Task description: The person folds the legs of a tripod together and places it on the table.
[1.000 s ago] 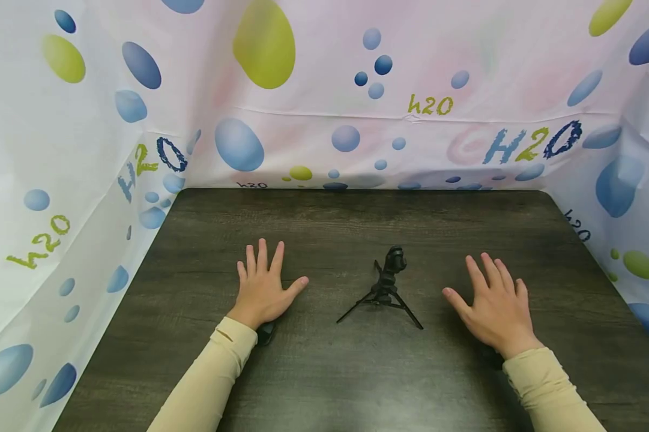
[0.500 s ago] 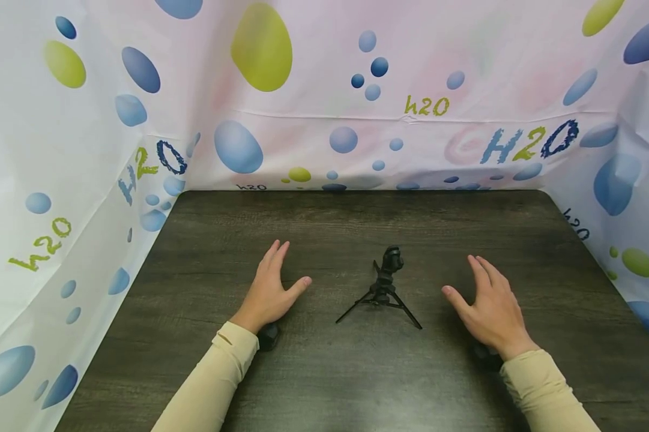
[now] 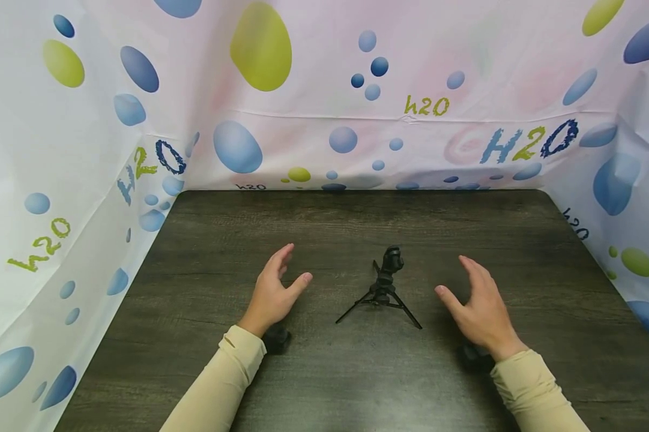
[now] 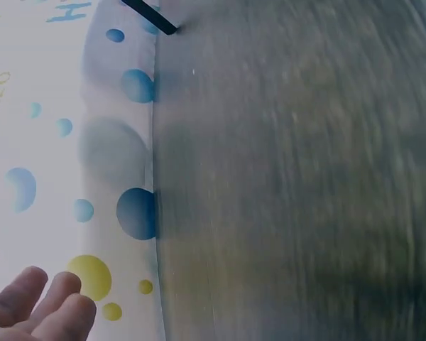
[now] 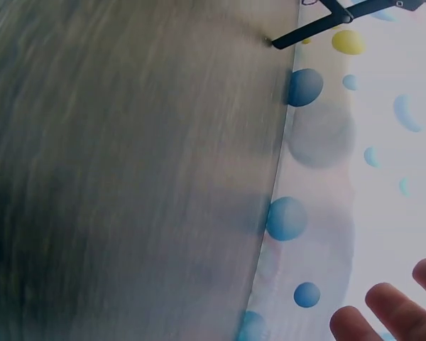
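A small black tripod (image 3: 382, 290) with spread legs and a dark head stands on the dark wood table (image 3: 324, 372), between the two hands. To its left is my left hand (image 3: 272, 294), turned on edge with the thumb toward the tripod and nothing held. My right hand (image 3: 481, 306) is on the other side, its thumb apart from relaxed fingers, also holding nothing. Neither hand touches the tripod. Fingertips (image 4: 64, 305) show in the left wrist view, and fingertips (image 5: 394, 309) in the right wrist view. One tripod leg (image 5: 312, 32) enters that right view at the top.
A dark device (image 3: 277, 339) sits under the left wrist, and another dark device (image 3: 474, 355) under the right wrist. A white sheet (image 3: 313, 72) printed with blue and green bubbles hangs behind the table and along both sides.
Both hands have rolled from palm-down with spread fingers to on edge, palms facing inward, and have come slightly closer together. The tripod has stayed in its place.
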`<act>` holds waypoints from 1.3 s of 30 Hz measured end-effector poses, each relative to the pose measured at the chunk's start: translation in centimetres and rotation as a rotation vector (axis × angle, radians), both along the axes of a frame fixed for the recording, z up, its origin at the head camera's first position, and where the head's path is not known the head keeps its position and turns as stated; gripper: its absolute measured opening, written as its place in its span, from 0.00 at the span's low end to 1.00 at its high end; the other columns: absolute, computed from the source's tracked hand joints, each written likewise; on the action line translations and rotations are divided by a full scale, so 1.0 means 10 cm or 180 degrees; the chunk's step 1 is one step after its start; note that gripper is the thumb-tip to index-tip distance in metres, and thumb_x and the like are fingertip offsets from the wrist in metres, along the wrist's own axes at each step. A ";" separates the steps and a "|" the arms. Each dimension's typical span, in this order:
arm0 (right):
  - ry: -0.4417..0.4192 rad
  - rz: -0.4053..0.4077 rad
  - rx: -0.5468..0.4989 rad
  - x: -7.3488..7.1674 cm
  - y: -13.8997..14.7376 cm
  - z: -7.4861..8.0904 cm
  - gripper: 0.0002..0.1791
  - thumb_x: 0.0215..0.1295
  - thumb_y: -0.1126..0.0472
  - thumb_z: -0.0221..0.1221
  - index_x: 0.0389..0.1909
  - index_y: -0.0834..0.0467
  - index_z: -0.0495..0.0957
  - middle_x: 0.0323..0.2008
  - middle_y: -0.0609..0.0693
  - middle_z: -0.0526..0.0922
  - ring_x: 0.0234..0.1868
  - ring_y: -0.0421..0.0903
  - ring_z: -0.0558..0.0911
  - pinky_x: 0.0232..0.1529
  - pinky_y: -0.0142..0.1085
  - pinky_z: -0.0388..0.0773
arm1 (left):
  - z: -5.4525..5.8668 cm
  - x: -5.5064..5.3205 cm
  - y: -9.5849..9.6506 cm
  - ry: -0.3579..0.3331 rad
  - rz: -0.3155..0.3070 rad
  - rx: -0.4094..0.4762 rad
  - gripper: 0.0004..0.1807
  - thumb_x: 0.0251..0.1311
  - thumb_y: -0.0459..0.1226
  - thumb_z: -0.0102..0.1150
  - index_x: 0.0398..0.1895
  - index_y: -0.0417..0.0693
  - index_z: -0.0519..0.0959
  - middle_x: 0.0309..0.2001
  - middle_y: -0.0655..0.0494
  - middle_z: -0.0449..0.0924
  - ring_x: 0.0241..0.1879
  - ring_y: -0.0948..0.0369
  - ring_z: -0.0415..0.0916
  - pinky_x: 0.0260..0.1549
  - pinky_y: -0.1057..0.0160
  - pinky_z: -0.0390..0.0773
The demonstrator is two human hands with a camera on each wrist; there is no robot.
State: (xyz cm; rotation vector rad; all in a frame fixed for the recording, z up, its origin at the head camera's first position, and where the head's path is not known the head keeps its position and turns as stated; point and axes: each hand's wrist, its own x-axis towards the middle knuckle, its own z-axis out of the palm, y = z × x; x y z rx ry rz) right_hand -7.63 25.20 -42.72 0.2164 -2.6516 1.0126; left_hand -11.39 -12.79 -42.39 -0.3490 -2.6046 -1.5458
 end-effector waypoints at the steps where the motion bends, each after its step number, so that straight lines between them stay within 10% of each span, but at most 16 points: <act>1: 0.0029 0.0007 -0.0024 0.00 -0.01 0.00 0.40 0.67 0.54 0.64 0.70 0.72 0.60 0.66 0.73 0.64 0.65 0.72 0.63 0.58 0.67 0.60 | 0.00 0.00 0.01 -0.0027 -0.0013 0.0054 0.39 0.67 0.42 0.64 0.75 0.38 0.58 0.71 0.36 0.61 0.70 0.44 0.61 0.66 0.45 0.64; 15: 0.0283 0.0124 -0.0234 0.01 -0.17 -0.02 0.34 0.65 0.63 0.64 0.68 0.70 0.65 0.60 0.66 0.72 0.56 0.62 0.74 0.47 0.53 0.72 | -0.03 0.03 0.09 -0.0073 -0.0205 0.0610 0.31 0.67 0.36 0.64 0.69 0.33 0.65 0.66 0.37 0.69 0.63 0.47 0.71 0.60 0.52 0.72; 22: 0.0370 0.0264 -0.0261 0.02 -0.27 0.00 0.34 0.63 0.65 0.67 0.67 0.69 0.66 0.61 0.64 0.73 0.55 0.60 0.76 0.47 0.30 0.69 | -0.05 0.06 0.12 -0.0182 -0.0337 0.0603 0.33 0.64 0.36 0.67 0.69 0.34 0.66 0.64 0.37 0.70 0.60 0.49 0.74 0.56 0.54 0.76; 39: 0.0413 0.0509 -0.0359 -0.01 -0.45 0.05 0.36 0.59 0.67 0.69 0.67 0.68 0.68 0.59 0.62 0.74 0.55 0.55 0.75 0.48 0.30 0.70 | -0.16 0.15 0.25 -0.0335 -0.0664 0.0503 0.32 0.63 0.35 0.69 0.67 0.34 0.70 0.64 0.40 0.73 0.59 0.50 0.75 0.56 0.56 0.76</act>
